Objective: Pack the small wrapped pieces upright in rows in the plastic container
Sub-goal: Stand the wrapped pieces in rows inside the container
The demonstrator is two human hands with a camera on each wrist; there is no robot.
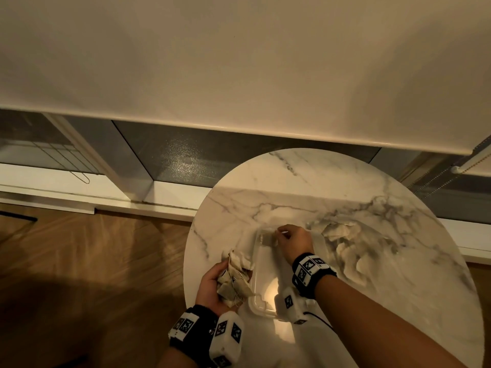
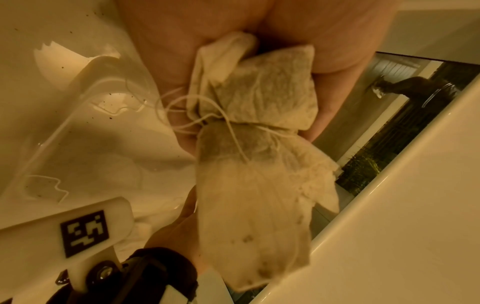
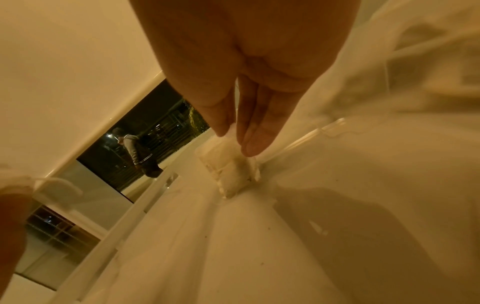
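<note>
tea bags (image 2: 249, 115), a tangled bunch of them with their strings, sit in the left hand (image 1: 212, 284), whose fingers curl round them at about 7 o'clock on the round marble worktop (image 1: 305, 181), at its edge. just to the right of that hand lies the clear plastic container (image 1: 261, 301), long side running from 6 toward 12 o'clock, its floor mostly bare in the right wrist view. the right hand (image 1: 295, 240) reaches over the container's far end, at 12 o'clock of it, thumb and fingers (image 3: 255, 142) pinching the top of one tea bag (image 3: 231, 170) that stands upright against the far wall, close to a corner; its lower edge touches the container floor. a loose heap of more tea bags (image 1: 342, 232) lies on the worktop at about 2 o'clock from the container, with others strewn down toward 4 o'clock. both wrists wear black bands with white marker blocks (image 1: 225, 338).
</note>
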